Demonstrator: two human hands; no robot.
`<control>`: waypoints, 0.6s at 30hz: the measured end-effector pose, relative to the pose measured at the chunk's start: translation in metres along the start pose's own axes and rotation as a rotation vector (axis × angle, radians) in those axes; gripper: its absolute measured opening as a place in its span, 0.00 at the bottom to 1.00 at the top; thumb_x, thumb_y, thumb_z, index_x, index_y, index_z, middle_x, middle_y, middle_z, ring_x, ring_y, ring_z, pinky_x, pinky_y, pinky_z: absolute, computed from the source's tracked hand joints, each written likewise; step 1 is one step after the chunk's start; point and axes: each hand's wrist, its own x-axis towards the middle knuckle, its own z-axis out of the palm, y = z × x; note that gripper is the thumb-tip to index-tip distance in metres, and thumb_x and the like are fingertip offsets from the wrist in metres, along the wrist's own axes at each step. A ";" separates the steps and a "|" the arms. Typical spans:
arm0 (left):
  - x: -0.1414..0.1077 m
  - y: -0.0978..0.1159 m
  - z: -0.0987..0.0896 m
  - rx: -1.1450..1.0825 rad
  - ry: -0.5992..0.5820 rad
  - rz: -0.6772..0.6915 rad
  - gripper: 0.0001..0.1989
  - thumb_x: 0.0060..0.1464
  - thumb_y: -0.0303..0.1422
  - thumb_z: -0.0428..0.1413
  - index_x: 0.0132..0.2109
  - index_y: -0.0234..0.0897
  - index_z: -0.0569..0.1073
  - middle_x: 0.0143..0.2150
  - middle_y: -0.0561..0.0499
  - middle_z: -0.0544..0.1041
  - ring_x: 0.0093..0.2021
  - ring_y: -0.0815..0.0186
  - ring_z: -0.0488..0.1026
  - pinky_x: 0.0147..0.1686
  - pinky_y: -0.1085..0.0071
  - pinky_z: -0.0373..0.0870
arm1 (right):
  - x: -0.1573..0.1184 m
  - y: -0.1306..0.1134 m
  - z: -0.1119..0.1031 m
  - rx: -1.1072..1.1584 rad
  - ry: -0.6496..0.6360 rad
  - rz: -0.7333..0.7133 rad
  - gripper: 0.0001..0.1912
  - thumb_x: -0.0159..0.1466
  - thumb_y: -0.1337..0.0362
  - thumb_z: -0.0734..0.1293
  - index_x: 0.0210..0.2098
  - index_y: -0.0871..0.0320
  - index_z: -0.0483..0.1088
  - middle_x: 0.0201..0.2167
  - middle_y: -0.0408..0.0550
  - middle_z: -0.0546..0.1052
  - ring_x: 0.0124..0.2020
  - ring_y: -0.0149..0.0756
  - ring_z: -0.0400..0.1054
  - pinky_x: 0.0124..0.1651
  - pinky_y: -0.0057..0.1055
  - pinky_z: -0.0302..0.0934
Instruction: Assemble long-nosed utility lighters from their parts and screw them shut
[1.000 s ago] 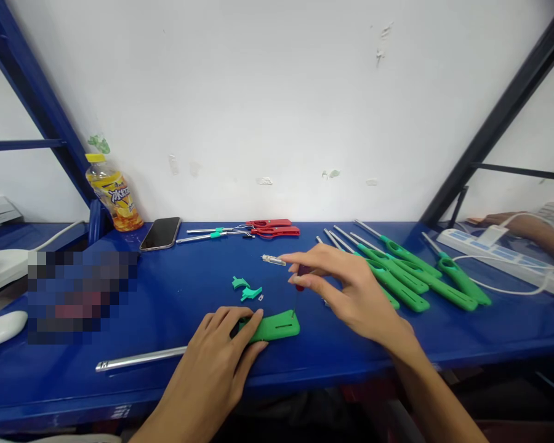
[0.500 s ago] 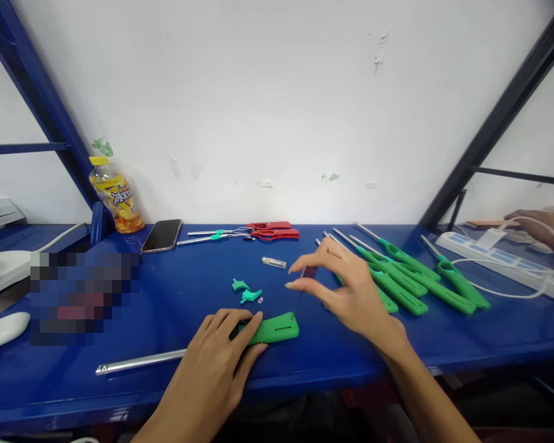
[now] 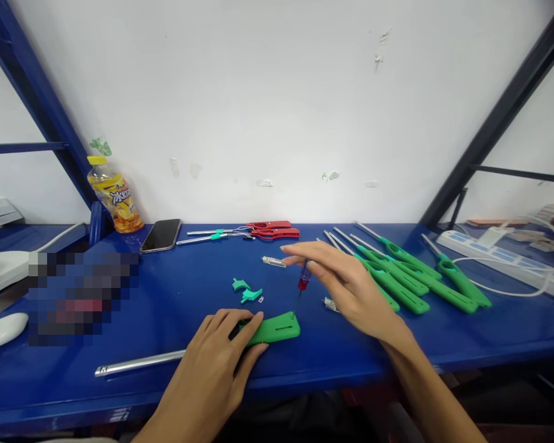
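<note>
My left hand is wrapped round a green gas lighter, pressing it flat on the blue table. Its metal tube sticks out to the left, and my palm hides its middle. In my right hand is a small screwdriver with a red and purple handle, gripped near its top. The shaft slants down to the right end of the green handle, where its tip meets the screw hole. Beyond the lighter lie two teal plastic trigger pieces and a tiny metal bit.
Clear small cylinders lie beyond and beside my right hand. Several green lighters are spread to the right, near a white power strip. At the back are red lighter parts, a phone and a drink bottle.
My right hand has shifted its fingers on the screwdriver, from a raised pinch to a flatter grip over the handle's top. The left hand and the lighter stay put.
</note>
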 end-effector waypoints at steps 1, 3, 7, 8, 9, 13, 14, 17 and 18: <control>0.000 0.000 0.000 -0.001 -0.003 -0.003 0.17 0.75 0.33 0.51 0.66 0.39 0.70 0.54 0.44 0.77 0.50 0.52 0.75 0.48 0.50 0.75 | 0.000 0.000 0.000 0.068 0.000 0.022 0.20 0.80 0.67 0.58 0.66 0.46 0.70 0.52 0.46 0.82 0.53 0.37 0.77 0.56 0.37 0.70; 0.000 0.000 -0.001 -0.001 -0.014 -0.010 0.17 0.74 0.33 0.52 0.66 0.39 0.70 0.54 0.45 0.77 0.50 0.52 0.75 0.48 0.49 0.75 | -0.001 0.000 0.001 0.102 0.066 0.058 0.16 0.77 0.65 0.64 0.61 0.47 0.74 0.46 0.44 0.83 0.43 0.36 0.80 0.48 0.34 0.73; 0.000 0.001 -0.001 0.001 -0.025 -0.023 0.18 0.73 0.32 0.53 0.66 0.39 0.70 0.54 0.45 0.78 0.50 0.51 0.75 0.49 0.48 0.76 | -0.001 -0.001 -0.002 -0.050 0.121 0.001 0.08 0.73 0.63 0.70 0.49 0.49 0.81 0.39 0.45 0.82 0.35 0.35 0.76 0.40 0.34 0.72; 0.000 0.001 -0.001 0.000 -0.028 -0.024 0.18 0.73 0.32 0.53 0.66 0.39 0.70 0.54 0.45 0.78 0.50 0.51 0.75 0.49 0.48 0.76 | -0.001 -0.001 -0.003 -0.036 0.075 -0.006 0.11 0.75 0.64 0.67 0.53 0.48 0.80 0.42 0.46 0.82 0.38 0.36 0.77 0.41 0.34 0.72; 0.000 0.001 -0.001 -0.002 -0.030 -0.025 0.18 0.73 0.32 0.54 0.66 0.40 0.70 0.54 0.45 0.78 0.50 0.51 0.75 0.49 0.48 0.76 | -0.001 -0.003 -0.005 0.007 0.023 -0.001 0.15 0.77 0.65 0.63 0.58 0.48 0.78 0.45 0.47 0.82 0.41 0.37 0.77 0.43 0.35 0.72; 0.000 0.000 0.000 -0.004 -0.032 -0.025 0.18 0.73 0.32 0.54 0.66 0.40 0.70 0.54 0.45 0.78 0.51 0.51 0.75 0.50 0.47 0.75 | -0.001 -0.007 -0.009 0.027 0.013 0.000 0.15 0.76 0.66 0.67 0.58 0.47 0.78 0.39 0.43 0.81 0.38 0.34 0.75 0.43 0.33 0.70; 0.000 0.000 0.000 -0.005 -0.029 -0.026 0.18 0.73 0.33 0.54 0.66 0.40 0.70 0.54 0.45 0.78 0.51 0.51 0.75 0.50 0.48 0.75 | -0.001 -0.007 -0.009 -0.035 0.050 -0.012 0.11 0.74 0.65 0.70 0.54 0.47 0.80 0.35 0.42 0.79 0.35 0.34 0.73 0.42 0.32 0.69; 0.000 0.000 0.000 -0.014 -0.030 -0.029 0.18 0.74 0.33 0.53 0.66 0.40 0.70 0.54 0.45 0.78 0.51 0.52 0.75 0.50 0.49 0.75 | -0.002 -0.009 -0.009 -0.144 0.031 -0.022 0.12 0.74 0.62 0.70 0.55 0.48 0.79 0.39 0.44 0.76 0.39 0.35 0.71 0.44 0.33 0.68; 0.000 -0.001 0.000 -0.014 -0.031 -0.029 0.18 0.74 0.33 0.53 0.66 0.40 0.70 0.55 0.45 0.78 0.52 0.52 0.75 0.50 0.49 0.75 | -0.002 -0.010 -0.009 -0.114 -0.021 -0.017 0.15 0.76 0.64 0.67 0.60 0.47 0.76 0.44 0.46 0.77 0.42 0.35 0.72 0.47 0.33 0.68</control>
